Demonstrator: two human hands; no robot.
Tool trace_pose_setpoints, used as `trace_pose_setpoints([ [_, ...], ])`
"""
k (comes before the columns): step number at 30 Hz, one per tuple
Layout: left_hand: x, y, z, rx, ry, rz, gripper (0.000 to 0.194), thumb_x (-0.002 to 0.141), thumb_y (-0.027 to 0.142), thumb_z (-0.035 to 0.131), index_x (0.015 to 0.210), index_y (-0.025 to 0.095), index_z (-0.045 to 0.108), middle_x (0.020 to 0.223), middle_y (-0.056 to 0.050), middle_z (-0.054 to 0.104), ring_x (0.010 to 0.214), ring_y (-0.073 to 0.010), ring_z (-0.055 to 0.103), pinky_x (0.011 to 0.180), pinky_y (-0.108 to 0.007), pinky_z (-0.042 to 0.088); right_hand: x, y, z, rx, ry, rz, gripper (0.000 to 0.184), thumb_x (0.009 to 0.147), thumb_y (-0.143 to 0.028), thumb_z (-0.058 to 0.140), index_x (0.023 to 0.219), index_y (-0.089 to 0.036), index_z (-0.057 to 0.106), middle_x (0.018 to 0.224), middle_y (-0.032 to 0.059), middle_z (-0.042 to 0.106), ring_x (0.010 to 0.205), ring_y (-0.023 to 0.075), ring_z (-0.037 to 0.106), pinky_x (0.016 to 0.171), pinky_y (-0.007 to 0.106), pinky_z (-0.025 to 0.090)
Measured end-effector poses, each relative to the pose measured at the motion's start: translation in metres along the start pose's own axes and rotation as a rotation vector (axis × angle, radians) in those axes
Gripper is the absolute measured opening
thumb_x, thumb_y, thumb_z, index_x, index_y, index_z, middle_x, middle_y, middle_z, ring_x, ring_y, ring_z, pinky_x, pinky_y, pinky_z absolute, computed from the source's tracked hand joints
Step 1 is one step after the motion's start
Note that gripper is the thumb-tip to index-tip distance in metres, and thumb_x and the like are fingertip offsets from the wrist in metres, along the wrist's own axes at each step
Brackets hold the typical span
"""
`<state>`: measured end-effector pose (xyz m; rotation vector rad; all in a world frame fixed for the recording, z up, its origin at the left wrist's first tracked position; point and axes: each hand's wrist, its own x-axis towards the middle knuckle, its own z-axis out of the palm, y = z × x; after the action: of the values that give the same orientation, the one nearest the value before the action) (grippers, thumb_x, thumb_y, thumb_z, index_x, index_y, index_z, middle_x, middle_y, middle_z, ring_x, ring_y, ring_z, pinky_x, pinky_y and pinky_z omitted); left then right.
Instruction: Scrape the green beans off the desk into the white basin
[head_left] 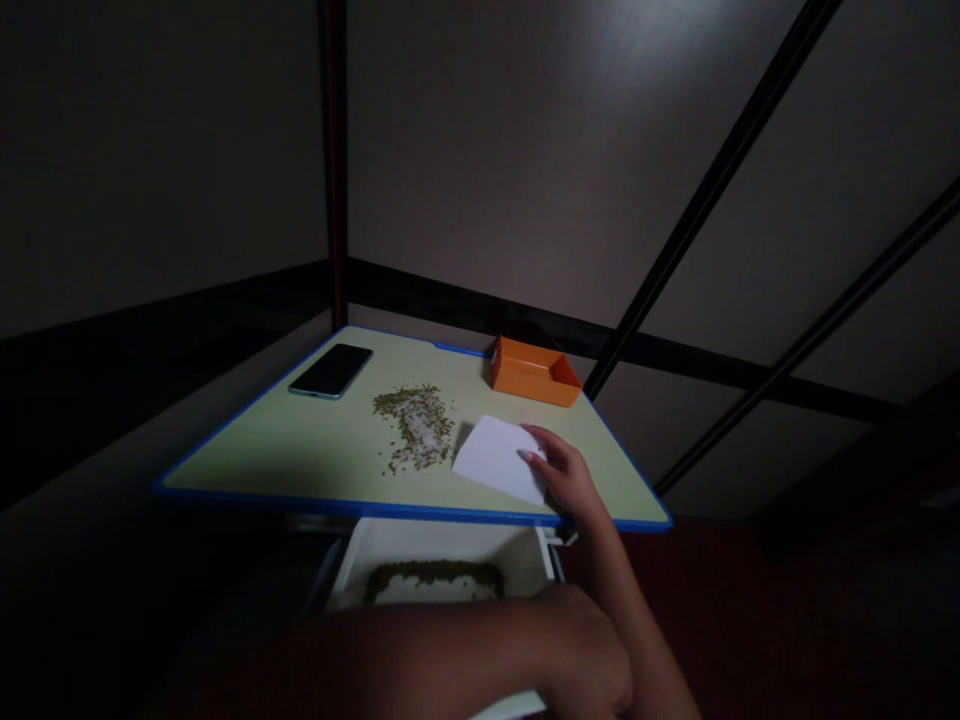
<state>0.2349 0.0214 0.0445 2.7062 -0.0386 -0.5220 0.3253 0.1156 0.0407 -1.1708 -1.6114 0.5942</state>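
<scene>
My right hand (559, 468) grips the right edge of a white sheet of paper or thin card (491, 458), thumb on top. The sheet lies low over the tabletop, slightly tilted. Just left of it is a loose patch of small greenish-brown grains (420, 425) mixed with something whitish; their kind is too small to tell. My left arm crosses the bottom of the view, and my left hand (589, 640) is bent down beside my right forearm. Its fingers are hidden. Below the table edge, an open white drawer (450, 538) holds a dark band of similar grains (439, 572).
The pale table (247, 465) has a blue rim. A dark-screened phone (331, 370) lies at its left, and an open orange box (532, 375) stands at the back right. Panelled walls (480, 150) rise close behind and to the left.
</scene>
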Motion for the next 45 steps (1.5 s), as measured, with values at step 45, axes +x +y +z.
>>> trace_pose_setpoints([
  [45,-0.003,0.0,0.003,0.017,0.053,-0.007,0.043,0.076,0.061,0.053,0.078,0.021,0.07,0.075,0.001,0.07,0.053,-0.0143,0.053,0.045,-0.028,0.033,0.0,-0.015,0.013,0.138,0.125,0.002,0.037,0.077,-0.032,0.066,0.113,-0.024,0.066,0.121,0.0063,0.065,0.105,0.0235,0.06,0.091,0.038,0.048],
])
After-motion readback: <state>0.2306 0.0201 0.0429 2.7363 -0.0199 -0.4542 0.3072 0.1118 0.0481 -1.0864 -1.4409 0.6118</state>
